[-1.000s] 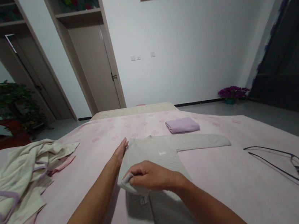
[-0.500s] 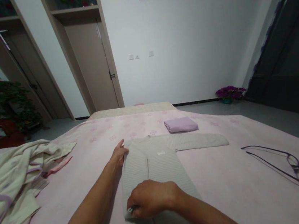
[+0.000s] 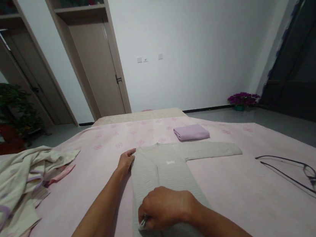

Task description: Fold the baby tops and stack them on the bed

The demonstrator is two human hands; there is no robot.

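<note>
A small grey-green striped long-sleeved shirt [image 3: 167, 169] lies flat on the pink bedspread [image 3: 236, 197], one sleeve stretched out to the right. The left sleeve is folded in over the body. My left hand [image 3: 125, 161] rests on the shirt's left shoulder edge, fingers curled and pressed on the cloth. My right hand [image 3: 164, 207] is closed in a pinch on the cuff of the folded sleeve, low on the shirt's front.
A folded lilac cloth [image 3: 191, 132] lies beyond the shirt. A heap of cream and pink clothes [image 3: 18, 181] sits at the left. A black clothes hanger [image 3: 294, 173] lies at the right. Wardrobe doors, a potted plant [image 3: 1, 107] and purple flowers [image 3: 243, 99] stand past the bed.
My right hand has carried the left sleeve's cuff down and laid it along the shirt's front. My left hand shifted slightly and now curls on the shoulder edge.
</note>
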